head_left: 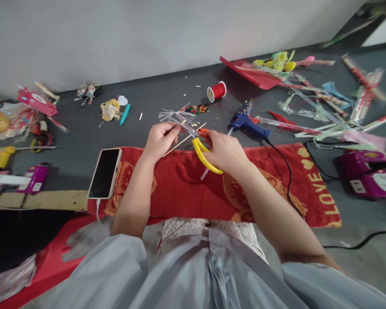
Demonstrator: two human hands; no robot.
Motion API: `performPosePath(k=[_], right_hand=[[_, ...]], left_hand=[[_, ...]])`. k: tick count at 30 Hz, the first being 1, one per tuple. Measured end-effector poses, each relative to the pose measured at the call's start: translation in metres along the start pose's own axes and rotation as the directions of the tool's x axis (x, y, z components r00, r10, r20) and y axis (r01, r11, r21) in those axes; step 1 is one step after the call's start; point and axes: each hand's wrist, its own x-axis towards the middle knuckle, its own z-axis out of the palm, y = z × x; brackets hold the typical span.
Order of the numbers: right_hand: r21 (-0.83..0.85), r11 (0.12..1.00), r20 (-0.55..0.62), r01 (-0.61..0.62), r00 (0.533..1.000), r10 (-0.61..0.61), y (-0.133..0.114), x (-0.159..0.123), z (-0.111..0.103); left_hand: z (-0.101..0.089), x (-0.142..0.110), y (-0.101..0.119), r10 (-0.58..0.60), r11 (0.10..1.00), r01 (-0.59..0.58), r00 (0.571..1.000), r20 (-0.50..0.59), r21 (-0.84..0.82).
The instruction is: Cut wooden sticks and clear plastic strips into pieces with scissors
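My right hand point(227, 152) is closed round yellow-handled scissors point(199, 152), whose blades point up and left toward my left hand. My left hand point(163, 138) is closed in a pinch near the blades; what it grips is too small to make out. Just behind its fingertips fan out thin silvery-white strands point(175, 115). A clear strip point(204, 174) sticks out below the scissors. Thin wooden sticks point(177, 146) show between my hands, above the red towel point(186, 189).
A blue glue gun point(249, 122) and a red thread spool point(216, 91) stand to the right, near several plastic-wrapped sticks point(328, 103). A phone point(105, 174) on a cable lies left. A turquoise marker point(125, 114) and yellow yarn point(110, 110) are farther back. Black cord point(289, 171) crosses the towel.
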Motion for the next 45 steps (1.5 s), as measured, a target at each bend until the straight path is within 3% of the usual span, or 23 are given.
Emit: performPosePath(k=[45], right_hand=[[0.012, 0.999, 0.052, -0.031, 0.998, 0.031, -0.0027, -0.0022, -0.0033]], left_hand=[[0.0028, 0.0011, -0.0014, -0.034, 0.996, 0.036, 0.999, -0.017, 0.079]])
